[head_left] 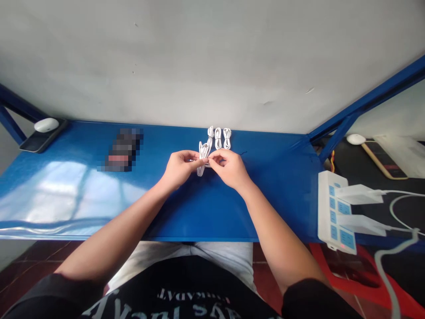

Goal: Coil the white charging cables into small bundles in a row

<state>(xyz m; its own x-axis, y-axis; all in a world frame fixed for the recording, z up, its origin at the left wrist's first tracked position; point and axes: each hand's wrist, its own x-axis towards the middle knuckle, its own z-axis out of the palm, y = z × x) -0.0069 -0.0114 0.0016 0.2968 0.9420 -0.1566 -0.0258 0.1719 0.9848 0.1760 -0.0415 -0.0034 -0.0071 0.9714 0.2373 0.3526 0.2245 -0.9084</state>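
Note:
My left hand is closed around the middle of a coiled white cable, whose loops stick out above and below the fingers. My right hand meets it from the other side, thumb and forefinger pinched together against the coil. Whatever those fingertips grip is too small to make out. Just beyond the hands lie three more white cable bundles: one partly behind the held coil, a middle one and a right one. Dark bands circle the middle of the latter two.
On the blue table, a pixelated dark item lies left, and a white mouse rests on a dark tray in the corner. A thin dark strand is right of my hands. A power strip with plugged chargers stands at the right edge.

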